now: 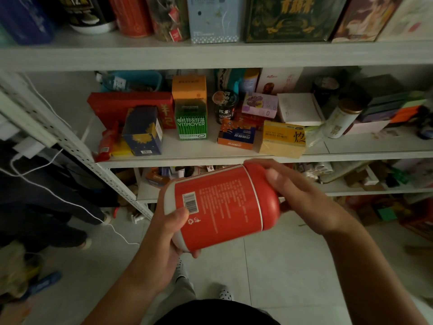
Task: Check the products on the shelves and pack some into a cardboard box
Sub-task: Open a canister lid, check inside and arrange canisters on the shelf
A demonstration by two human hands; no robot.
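Head view: white shelves span the upper half from 9 to 3 o'clock, crowded with boxes and tins. At centre, in front of the middle shelf's edge, a red can lies tilted on its side, barcode up, above the tiled floor. The left hand has its grip clamped on the can's base at 8 o'clock. The right hand is clamped on the lid end at 2 o'clock. On the middle shelf, a green box stands at 12 o'clock from the can and a yellow box at 1 o'clock.

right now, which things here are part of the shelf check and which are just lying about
In the job: red canister, gripped by left hand and right hand; green box and yellow box on the shelf.
Lying about: white cable, blue slipper.
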